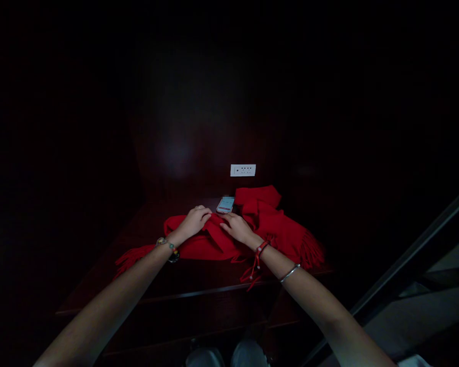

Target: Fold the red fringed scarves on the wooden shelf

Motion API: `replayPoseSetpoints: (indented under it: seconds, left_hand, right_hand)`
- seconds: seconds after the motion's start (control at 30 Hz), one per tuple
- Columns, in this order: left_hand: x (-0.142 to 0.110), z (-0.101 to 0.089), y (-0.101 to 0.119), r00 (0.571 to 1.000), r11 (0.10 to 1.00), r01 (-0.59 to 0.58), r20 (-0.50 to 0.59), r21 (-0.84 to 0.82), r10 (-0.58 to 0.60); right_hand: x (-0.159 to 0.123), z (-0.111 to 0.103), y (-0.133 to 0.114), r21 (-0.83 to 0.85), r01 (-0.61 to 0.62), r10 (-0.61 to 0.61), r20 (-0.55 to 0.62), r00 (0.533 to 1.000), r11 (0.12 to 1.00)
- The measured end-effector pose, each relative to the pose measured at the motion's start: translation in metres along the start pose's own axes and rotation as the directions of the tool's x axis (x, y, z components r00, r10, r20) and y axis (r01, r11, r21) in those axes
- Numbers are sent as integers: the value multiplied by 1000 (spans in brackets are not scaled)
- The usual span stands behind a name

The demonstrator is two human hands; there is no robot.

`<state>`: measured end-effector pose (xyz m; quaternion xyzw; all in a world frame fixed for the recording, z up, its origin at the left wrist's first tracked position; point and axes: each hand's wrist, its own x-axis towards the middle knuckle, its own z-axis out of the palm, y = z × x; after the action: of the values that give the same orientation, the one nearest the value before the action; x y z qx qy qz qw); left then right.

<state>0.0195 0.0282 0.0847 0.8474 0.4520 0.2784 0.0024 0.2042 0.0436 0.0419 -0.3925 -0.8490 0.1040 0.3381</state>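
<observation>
A red fringed scarf (pixel 224 244) lies bunched across a dark wooden surface, its tassels spreading to the left. My left hand (pixel 196 221) is closed on the scarf's far edge, fingers bent over the cloth. Close by on the right, my right hand (pixel 236 227) pinches the same edge between thumb and fingers. Folds of cloth rise between the two hands, and the fingertips are partly hidden there. Just beyond them lies a phone (pixel 225 204) with a lit screen. More red fringed cloth (pixel 279 224) is heaped to the right; whether it joins the scarf I cannot tell.
A white socket panel (pixel 243 170) is set in the dark back wall. The dark wooden surface (pixel 137 229) ends at a front edge above my knees (pixel 248 354). At the lower right runs a slanted dark frame (pixel 413 255). Much of the surroundings is in shadow.
</observation>
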Motion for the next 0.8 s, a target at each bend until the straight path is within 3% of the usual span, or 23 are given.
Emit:
replayPoseSetpoints:
  seconds: [0.13, 0.27, 0.37, 0.5, 0.63, 0.73, 0.8]
  left_hand:
    - [-2, -9, 7, 1000, 1000, -12, -26, 4, 12]
    - [3, -10, 15, 995, 998, -38, -89, -54, 33]
    - [11, -4, 30, 993, 992, -71, -101, -102, 61]
    - [11, 6, 43, 998, 1000, -10, -69, 2, 10]
    - [-10, 17, 14, 973, 937, 230, -55, 264, -224]
    - [-30, 23, -26, 882, 838, 458, -31, 298, -471]
    - [-40, 29, -48, 808, 791, 556, 60, 253, -587]
  right_hand:
    - [4, -23, -3, -10, -18, 17, -95, 995, 1000]
    - [10, -56, -6, 42, 82, -77, -105, 991, 996]
    - [11, -62, -12, 22, 115, -114, -25, 993, 993]
    - [10, -61, -13, 6, 10, -10, 22, 1000, 1000]
    - [10, -80, -5, 211, -39, 71, -145, 987, 977]
    - [13, -108, 4, 380, -34, 167, -321, 932, 925]
    - [14, -126, 9, 450, -38, 241, -403, 883, 892]
